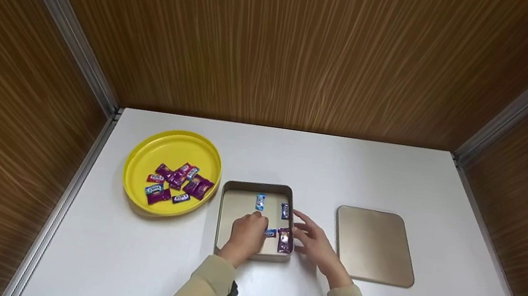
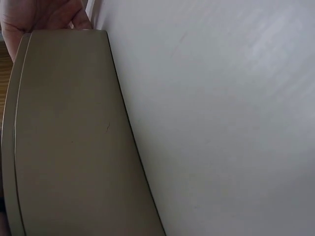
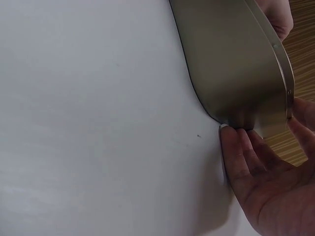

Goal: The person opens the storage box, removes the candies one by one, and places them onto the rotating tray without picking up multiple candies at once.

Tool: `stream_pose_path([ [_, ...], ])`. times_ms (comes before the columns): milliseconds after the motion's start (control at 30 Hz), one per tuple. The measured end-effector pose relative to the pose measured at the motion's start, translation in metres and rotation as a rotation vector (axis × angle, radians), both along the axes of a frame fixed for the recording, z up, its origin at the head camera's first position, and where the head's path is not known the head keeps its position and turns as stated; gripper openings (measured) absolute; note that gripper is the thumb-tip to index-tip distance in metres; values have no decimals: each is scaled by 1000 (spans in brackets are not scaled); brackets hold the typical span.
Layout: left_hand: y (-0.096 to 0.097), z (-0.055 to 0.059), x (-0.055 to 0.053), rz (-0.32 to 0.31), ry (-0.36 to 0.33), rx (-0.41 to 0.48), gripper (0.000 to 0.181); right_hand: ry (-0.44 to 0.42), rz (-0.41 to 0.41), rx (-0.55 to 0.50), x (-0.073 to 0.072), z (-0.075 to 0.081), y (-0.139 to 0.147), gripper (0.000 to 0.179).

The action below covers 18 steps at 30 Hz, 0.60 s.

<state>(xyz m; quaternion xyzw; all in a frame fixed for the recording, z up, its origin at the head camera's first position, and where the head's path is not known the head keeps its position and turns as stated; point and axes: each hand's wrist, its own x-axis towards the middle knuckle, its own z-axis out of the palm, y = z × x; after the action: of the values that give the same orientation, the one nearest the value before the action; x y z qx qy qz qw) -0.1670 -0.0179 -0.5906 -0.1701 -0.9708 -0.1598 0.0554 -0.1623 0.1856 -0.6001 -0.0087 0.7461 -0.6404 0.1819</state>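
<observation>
My left hand point(image 1: 247, 236) reaches over the near wall of an open metal tin point(image 1: 253, 256), its fingers bent downward inside. Whether it pinches something is hidden. A blue-wrapped candy point(image 1: 260, 202) lies just beyond its fingers, and another small blue-and-red candy point(image 1: 271, 232) is close by on the right. Along the tin's right wall are a dark blue candy point(image 1: 285, 211) and purple wrapped candy point(image 1: 284, 241). My right hand point(image 1: 315, 245) touches the outside of that wall with extended fingers; the right wrist view shows its fingertips point(image 3: 231, 135) against the tin's corner.
A round yellow tray point(image 1: 139, 151) at the left carries several purple, red and blue wrapped candies point(image 1: 197, 186). On the right lies a flat metal lid point(image 1: 374, 246). Everything stands on a white table point(image 1: 333, 168) between wood-grain panels point(image 1: 278, 47).
</observation>
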Motion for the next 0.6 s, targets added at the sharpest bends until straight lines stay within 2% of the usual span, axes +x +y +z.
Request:
stream_pose_path([
  [600,-6,6,1,30,5,36,13,-3,9,13,0,2,0,54],
])
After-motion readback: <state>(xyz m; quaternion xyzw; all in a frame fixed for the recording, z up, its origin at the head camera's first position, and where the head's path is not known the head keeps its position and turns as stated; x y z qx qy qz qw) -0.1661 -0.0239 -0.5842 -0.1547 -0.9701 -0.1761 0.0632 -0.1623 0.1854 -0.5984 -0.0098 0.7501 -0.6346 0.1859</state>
